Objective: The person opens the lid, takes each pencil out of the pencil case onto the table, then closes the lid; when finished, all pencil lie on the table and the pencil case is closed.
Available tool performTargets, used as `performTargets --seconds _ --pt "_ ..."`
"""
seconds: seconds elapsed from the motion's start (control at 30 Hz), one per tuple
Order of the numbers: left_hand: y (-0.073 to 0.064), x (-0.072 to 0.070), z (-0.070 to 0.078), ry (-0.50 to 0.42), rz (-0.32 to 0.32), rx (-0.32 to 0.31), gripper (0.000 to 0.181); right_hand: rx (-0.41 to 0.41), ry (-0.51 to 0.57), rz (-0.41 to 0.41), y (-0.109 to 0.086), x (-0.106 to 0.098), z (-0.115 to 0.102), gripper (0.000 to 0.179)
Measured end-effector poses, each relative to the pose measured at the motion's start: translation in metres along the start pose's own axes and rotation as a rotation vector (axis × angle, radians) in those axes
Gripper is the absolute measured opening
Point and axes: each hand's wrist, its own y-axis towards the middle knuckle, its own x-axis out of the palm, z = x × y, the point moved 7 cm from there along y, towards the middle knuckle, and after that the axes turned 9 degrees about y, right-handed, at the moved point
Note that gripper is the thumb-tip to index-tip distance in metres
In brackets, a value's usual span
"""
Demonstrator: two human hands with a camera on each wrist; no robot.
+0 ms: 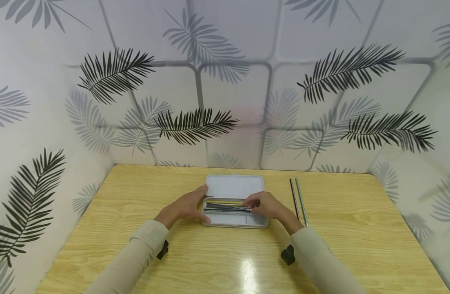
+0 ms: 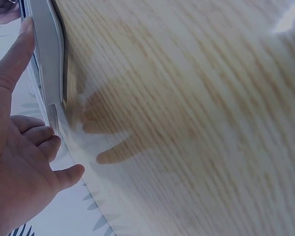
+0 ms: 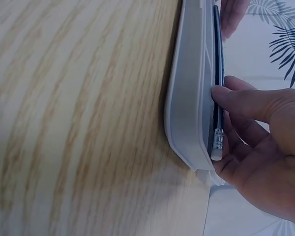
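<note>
A pale pencil case [image 1: 225, 219] lies unfolded on the table, its lid [image 1: 234, 185] tipped back on the far side. Several pencils, one yellow [image 1: 225, 201] and others dark, lie along its rear compartment. My left hand [image 1: 184, 206] rests at the case's left end; in the left wrist view its straight thumb [image 2: 20, 51] touches the side. Over the right end, my right hand [image 1: 266, 204] pinches a dark pencil [image 3: 219, 110] near its silver ferrule and white eraser. That pencil lies low, along the case's rim.
Right of the case, a dark purple pencil [image 1: 293, 198] and a green pencil [image 1: 301, 199] lie side by side on the wooden table [image 1: 217, 261], partly behind the right forearm. A leaf-patterned wall [image 1: 239, 94] stands behind the table. The case's front has a divider [image 1: 246, 219].
</note>
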Motion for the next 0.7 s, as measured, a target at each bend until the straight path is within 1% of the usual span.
performTargets --seconds 0.13,0.37,0.6,0.67,0.7 --pt "0.0 0.0 -0.001 0.006 -0.006 -0.006 0.119 -0.019 -0.008 0.012 -0.002 -0.004 -0.003 0.026" --pt "0.001 0.001 -0.001 0.019 0.004 -0.003 0.119 -0.028 0.048 0.05 -0.012 -0.02 -0.003 0.029" --pt "0.001 0.001 0.0 0.004 0.001 -0.006 0.121 -0.073 0.158 0.079 -0.026 -0.039 0.001 0.039" --pt "0.001 0.001 -0.001 0.005 0.005 -0.003 0.12 -0.073 0.184 0.086 -0.032 -0.045 0.004 0.042" --pt "0.001 0.001 -0.001 0.003 0.005 -0.003 0.12 -0.059 0.205 0.09 -0.034 -0.049 0.007 0.044"
